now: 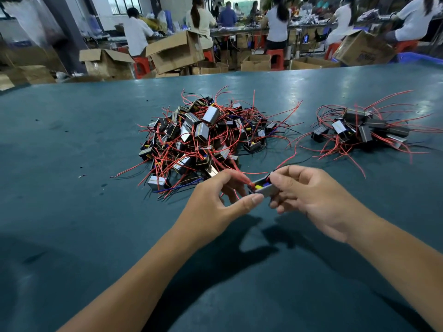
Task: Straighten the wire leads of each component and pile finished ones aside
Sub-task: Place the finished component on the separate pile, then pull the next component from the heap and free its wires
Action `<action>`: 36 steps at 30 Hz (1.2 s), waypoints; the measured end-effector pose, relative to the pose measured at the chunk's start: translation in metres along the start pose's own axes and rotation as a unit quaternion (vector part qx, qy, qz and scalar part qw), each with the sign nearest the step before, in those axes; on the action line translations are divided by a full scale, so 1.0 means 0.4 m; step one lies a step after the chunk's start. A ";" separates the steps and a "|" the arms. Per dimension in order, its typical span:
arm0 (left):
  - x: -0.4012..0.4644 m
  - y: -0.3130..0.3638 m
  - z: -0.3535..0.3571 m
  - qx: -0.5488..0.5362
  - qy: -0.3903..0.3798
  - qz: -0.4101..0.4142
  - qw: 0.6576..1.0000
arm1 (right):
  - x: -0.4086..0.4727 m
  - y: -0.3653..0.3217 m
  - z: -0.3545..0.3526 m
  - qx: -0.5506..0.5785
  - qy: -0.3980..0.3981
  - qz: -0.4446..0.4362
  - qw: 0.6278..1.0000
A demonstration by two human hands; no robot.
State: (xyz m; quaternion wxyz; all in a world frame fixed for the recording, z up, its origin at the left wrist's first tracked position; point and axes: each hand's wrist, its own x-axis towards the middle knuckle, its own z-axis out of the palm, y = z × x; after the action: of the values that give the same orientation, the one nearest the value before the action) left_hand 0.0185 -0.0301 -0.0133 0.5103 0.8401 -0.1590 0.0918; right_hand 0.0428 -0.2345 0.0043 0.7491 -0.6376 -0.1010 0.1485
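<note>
Room: busy workshop, people on red stools (275, 59) at benches in the back, open cardboard boxes (176, 52) all over the floor.
Table (72, 144): big teal-green top, a bit scuffed and shiny.
Big pile (203, 137): tangled heap of small boxy components, red leads sticking out every way plus a few black and blue ones, sits mid-table right beyond the hands.
Small pile (359, 129): fewer parts, off to the right, well apart from the big one, leads fanning outward.
Component (265, 186): held up above the table between both hands, near the big pile's front edge.
Right hand (311, 195): fingers curled round the component body, gripping it.
Left hand (215, 200): thumb and fingers pinching the red leads (248, 182) right where they leave the component.
Shadows: both arms throw dark ones on the table below.
</note>
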 end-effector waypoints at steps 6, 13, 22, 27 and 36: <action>0.011 -0.010 0.006 -0.161 0.021 -0.057 0.985 | 0.003 0.026 0.001 -0.041 -0.012 -0.066 0.997; 0.009 -0.010 -0.005 -0.129 -0.038 -0.018 0.991 | 0.005 0.033 -0.032 -0.138 -0.055 -0.086 0.985; 0.003 -0.017 -0.009 -0.162 -0.055 0.010 0.985 | 0.003 0.035 -0.039 -0.137 -0.069 -0.118 0.981; 0.004 -0.025 -0.019 -0.139 -0.073 -0.003 0.988 | 0.004 0.047 -0.047 -0.157 -0.085 -0.123 0.976; 0.011 -0.051 -0.057 0.108 -0.163 0.017 0.981 | 0.004 0.076 -0.065 -0.381 -0.115 -0.136 0.907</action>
State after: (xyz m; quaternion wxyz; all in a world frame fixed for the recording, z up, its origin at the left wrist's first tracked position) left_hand 0.0300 -0.0020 -0.0183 0.3825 0.8910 -0.2436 -0.0208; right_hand 0.0504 -0.2536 -0.0299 0.4450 -0.8332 -0.3211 0.0680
